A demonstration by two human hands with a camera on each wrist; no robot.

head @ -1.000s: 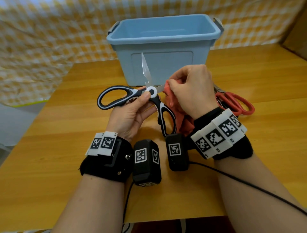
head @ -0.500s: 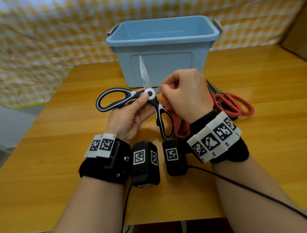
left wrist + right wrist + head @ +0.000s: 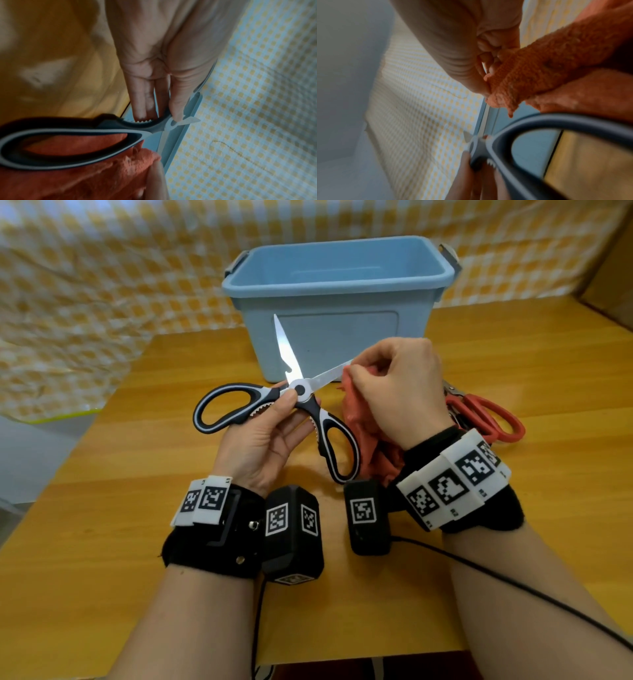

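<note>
Black-and-white kitchen scissors (image 3: 301, 390) are held above the wooden table (image 3: 102, 542), blades spread wide. My left hand (image 3: 267, 436) pinches them at the pivot, thumb on top and fingers under the toothed handle neck (image 3: 142, 121). My right hand (image 3: 397, 392) grips a bunched orange-red cloth (image 3: 359, 419) and holds it against the right-pointing blade (image 3: 329, 376), whose tip is hidden by the cloth. The other blade (image 3: 284, 350) points up. In the right wrist view the cloth (image 3: 530, 75) is pinched between thumb and fingers.
A light blue plastic bin (image 3: 339, 302) stands open just behind the hands. Red-handled scissors (image 3: 486, 419) lie on the table to the right, partly behind my right wrist. A yellow checked cloth (image 3: 102, 285) hangs along the back. A black cable (image 3: 513, 587) trails from the right wrist.
The right hand with the cloth has slid outward along the right-pointing blade, baring more steel near the pivot. The scissors stay in the left hand, tilted slightly.
</note>
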